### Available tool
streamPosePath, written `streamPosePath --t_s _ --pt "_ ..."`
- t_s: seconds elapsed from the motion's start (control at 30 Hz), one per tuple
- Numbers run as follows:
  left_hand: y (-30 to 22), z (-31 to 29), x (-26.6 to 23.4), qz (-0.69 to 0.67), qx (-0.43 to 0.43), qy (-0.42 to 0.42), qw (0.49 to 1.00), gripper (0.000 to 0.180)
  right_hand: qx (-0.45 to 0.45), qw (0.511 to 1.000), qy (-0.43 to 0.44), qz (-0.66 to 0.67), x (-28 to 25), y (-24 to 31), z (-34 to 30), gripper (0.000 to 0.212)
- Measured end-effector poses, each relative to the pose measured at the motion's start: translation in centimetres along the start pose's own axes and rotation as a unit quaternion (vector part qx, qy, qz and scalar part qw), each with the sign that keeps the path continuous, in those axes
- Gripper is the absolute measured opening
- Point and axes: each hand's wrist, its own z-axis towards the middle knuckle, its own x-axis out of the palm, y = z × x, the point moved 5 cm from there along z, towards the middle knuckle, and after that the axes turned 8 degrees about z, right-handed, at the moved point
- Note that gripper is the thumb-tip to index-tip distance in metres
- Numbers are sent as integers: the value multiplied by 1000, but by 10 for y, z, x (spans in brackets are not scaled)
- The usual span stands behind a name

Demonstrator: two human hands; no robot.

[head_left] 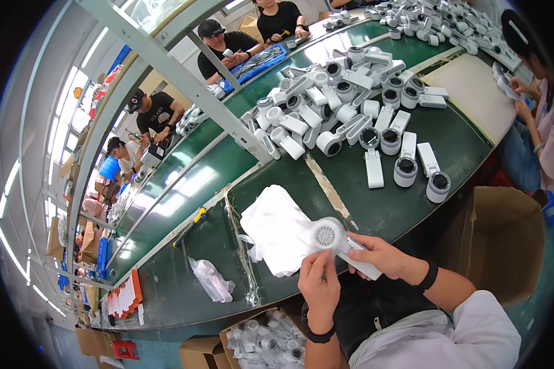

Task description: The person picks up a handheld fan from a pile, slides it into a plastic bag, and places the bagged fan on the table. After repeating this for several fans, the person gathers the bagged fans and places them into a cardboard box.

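My right hand [385,255] is closed round the handle of a white handheld fan [326,235], whose round grille faces up. The fingers of my left hand [320,289] are pinched together at the lower edge of the fan's head, by the neck. Just beyond the fan lies a stack of thin white plastic bags [276,224]. A clear plastic bag [212,280] with something pale in it rests to the left. Past it lies a yellow and black cutter knife [191,226]. A large heap of white fans [326,101] covers the bench farther off; several lie singly at its near right edge.
The green bench [184,301] curves across in front of me, with a metal frame post [191,80] rising from it. Below the edge stand a carton of bagged fans [268,338] and a cardboard box [505,246]. Co-workers sit opposite; a person [545,123] works at right.
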Motion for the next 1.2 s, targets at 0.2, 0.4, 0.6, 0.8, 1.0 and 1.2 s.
streamPosePath --t_s 0.2,0.4,0.6,0.8,1.0,1.2 --pt "-6 -12 11 -97 -14 37 994 17 -47 997 -10 67 12 -6 6 68" --pt "-2 -13 -6 -21 -6 -99 995 16 -50 999 -14 13 22 7 3 74" --pt "-13 -14 5 -48 89 30 994 18 -104 984 -60 -129 9 -2 11 77" --pt "2 -29 9 -188 11 110 976 24 -118 986 -90 -70 1 -7 18 51" --pt "42 -39 7 -306 -225 -112 918 40 -208 973 -96 15 14 -6 20 30" --pt "39 -46 41 -521 -372 52 766 55 -282 920 -134 -237 34 -7 12 32"
